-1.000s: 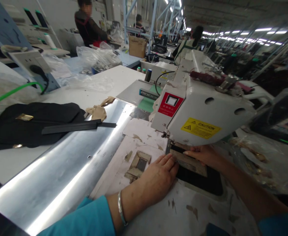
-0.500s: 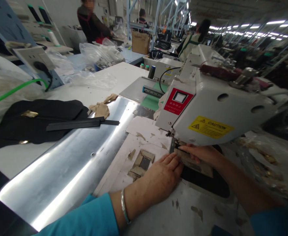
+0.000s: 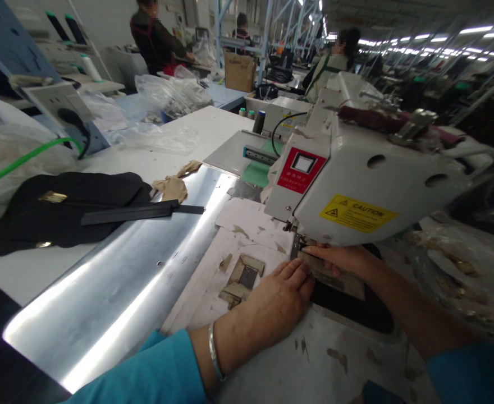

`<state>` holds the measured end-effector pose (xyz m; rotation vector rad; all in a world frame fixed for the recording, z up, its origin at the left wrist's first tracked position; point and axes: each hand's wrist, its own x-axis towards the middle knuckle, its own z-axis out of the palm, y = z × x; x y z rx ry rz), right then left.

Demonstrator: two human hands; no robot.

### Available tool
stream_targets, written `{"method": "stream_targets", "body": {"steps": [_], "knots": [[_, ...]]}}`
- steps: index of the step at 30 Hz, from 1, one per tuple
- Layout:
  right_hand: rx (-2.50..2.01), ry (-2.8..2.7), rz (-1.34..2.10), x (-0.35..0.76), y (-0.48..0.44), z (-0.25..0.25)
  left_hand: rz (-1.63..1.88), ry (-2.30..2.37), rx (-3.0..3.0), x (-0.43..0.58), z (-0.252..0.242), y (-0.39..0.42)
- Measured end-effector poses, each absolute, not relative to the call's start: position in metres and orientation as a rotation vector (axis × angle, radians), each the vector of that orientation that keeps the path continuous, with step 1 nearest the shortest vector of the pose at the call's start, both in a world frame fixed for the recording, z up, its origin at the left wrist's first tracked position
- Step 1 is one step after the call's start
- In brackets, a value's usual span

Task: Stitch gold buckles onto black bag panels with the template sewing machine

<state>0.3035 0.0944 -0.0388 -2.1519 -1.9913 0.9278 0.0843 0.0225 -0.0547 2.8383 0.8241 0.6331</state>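
Observation:
Under the head of a white sewing machine lies a black fabric piece with a brownish-tan patch on top. My left hand, a bangle at its wrist, has its bent fingers pressed together on the piece's left edge; the thumb is hidden. Close by, my right hand reaches in below the machine head. Its fingers are closed on the patched piece near the needle area, index finger stretched along the patch. Just left of my left hand, a tan frame-shaped piece sits on the white template.
A shiny metal plate spans the left. Beyond it lie a black fabric panel, dark strips and crumpled tan scraps. Plastic bags lie at right. Co-workers are in the background, near a cardboard box.
My right hand has shifted very slightly left over the patched piece. My left hand stays at the edge. The view has moved a little.

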Motion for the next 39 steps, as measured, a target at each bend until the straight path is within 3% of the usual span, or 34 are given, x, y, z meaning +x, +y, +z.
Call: {"method": "stream_targets", "body": {"steps": [11, 16, 20, 30, 39], "knots": [[-1.979, -1.965, 0.676, 0.323, 0.058, -0.014, 0.561, 0.835, 2.760, 0.085, -0.057, 0.021], [-1.517, -2.235, 0.261, 0.376, 0.010, -0.025, 0.417, 0.824, 2.712, 0.101, -0.035, 0.042], [-1.424, -2.337, 0.061, 0.381, 0.000, -0.043, 0.377, 0.629, 2.766, 0.129, -0.030, 0.063], [-1.365, -2.194, 0.138, 0.402, -0.003, -0.053, 0.290, 0.545, 2.946, 0.146, -0.030, 0.071], [-1.531, -2.195, -0.045, 0.390, -0.017, -0.059, 0.259, 0.348, 3.017, 0.182, -0.039, 0.081]]}}
